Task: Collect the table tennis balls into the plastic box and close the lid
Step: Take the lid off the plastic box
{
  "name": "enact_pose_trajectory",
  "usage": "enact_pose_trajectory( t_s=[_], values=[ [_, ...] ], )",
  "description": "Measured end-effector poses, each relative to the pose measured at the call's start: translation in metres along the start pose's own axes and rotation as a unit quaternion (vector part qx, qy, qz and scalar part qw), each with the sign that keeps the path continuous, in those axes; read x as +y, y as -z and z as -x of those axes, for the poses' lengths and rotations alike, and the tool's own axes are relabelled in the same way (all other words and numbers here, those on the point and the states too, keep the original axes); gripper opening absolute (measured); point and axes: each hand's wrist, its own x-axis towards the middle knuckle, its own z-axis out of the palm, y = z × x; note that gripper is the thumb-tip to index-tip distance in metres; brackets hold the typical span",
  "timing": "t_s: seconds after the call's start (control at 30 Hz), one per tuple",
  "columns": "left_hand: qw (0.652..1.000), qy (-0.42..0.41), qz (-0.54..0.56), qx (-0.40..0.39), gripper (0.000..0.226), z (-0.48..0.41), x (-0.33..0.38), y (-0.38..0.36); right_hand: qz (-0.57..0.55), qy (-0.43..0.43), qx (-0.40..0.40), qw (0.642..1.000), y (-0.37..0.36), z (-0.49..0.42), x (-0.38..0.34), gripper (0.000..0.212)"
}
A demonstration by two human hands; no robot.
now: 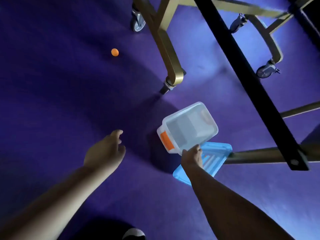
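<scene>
Orange round ball (114, 52) lies well apart from the clear plastic box (188, 125) the right hand (191, 156) grips. Open left hand (105, 149) might nudge it away.

Ball (114, 52): we see one, orange, lying on the floor.
Box (188, 129): clear, orange latch — tilted, open.
Lid (218, 152): blue, just beneath it.

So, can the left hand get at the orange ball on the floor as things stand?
Probably yes, after a step forward. The left hand is open and empty, and only bare floor lies between it and the orange ball, which lies well apart from it.
</scene>
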Motion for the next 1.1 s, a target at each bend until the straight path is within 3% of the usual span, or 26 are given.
enact_pose_trajectory(
  t_s=[0.1, 0.2, 0.23, 0.3, 0.4, 0.57, 0.77, 0.9, 1.1],
  values=[
    [1.0, 0.0, -0.008, 0.0, 0.05, -0.009, -0.012, -0.008, -0.1, -0.085, -0.016, 0.991, -0.017, -0.011, -0.003, 0.05],
    [1.0, -0.008, -0.013, -0.006, 0.049, -0.011, -0.018, -0.007, -0.325, -0.198, -0.06, 0.923, -0.021, -0.013, -0.005, 0.023],
    [1.0, -0.011, -0.013, -0.005, 0.048, -0.01, -0.019, -0.005, -0.365, -0.228, -0.065, 0.9, -0.02, -0.014, -0.003, 0.016],
    [1.0, -0.012, -0.012, 0.001, 0.047, -0.005, -0.017, 0.006, -0.381, -0.237, -0.058, 0.892, -0.015, -0.006, -0.004, 0.016],
    [1.0, -0.008, -0.015, -0.001, 0.046, 0.012, -0.011, 0.03, -0.373, -0.215, -0.059, 0.901, -0.005, 0.021, -0.013, 0.023],
    [1.0, 0.026, -0.004, 0.004, 0.045, 0.055, 0.003, 0.088, -0.32, -0.176, -0.105, 0.925, 0.024, 0.098, -0.033, 0.012],
    [0.995, 0.098, -0.016, 0.012, 0.04, 0.132, 0.006, 0.172, -0.163, -0.034, -0.147, 0.975, 0.083, 0.205, -0.068, 0.015],
    [0.985, 0.166, -0.018, 0.029, 0.041, 0.195, 0.003, 0.229, -0.122, 0.037, -0.202, 0.971, 0.125, 0.268, -0.096, 0.02],
    [0.962, 0.262, 0.071, 0.01, 0.039, 0.3, -0.006, 0.286, -0.108, 0.15, -0.292, 0.938, 0.175, 0.365, -0.129, 0.021]
  ],
)
